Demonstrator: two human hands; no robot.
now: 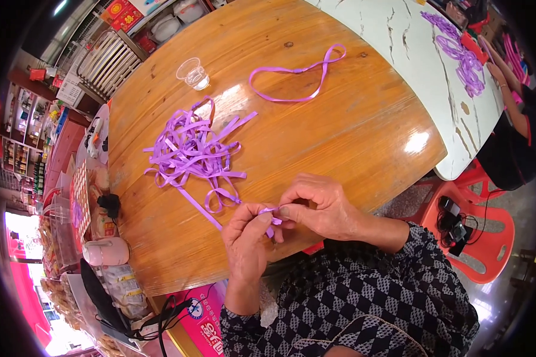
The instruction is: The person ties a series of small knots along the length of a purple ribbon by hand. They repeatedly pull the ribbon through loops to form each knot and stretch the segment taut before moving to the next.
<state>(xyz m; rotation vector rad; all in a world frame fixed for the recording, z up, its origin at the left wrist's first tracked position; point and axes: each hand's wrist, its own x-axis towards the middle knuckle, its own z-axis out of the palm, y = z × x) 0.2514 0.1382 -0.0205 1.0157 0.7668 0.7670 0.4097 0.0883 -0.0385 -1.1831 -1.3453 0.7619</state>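
Our left hand [247, 238] and right hand [321, 211], nearly closed, pinched a purple strap [276, 221] (for control, presumably) at the table's [351, 160] near edge; a strap pile [187, 152] lay farther left, likely for reach.

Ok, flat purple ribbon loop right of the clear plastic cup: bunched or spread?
Spread: the purple loop lies open, brown wooden table showing inside it.

Place: shop, by its look | 9 o'clock: stocked shelves [21, 153] | 8 o'clock: bagged goods [125, 287] | 10–11 o'clock: red packs [122, 15]
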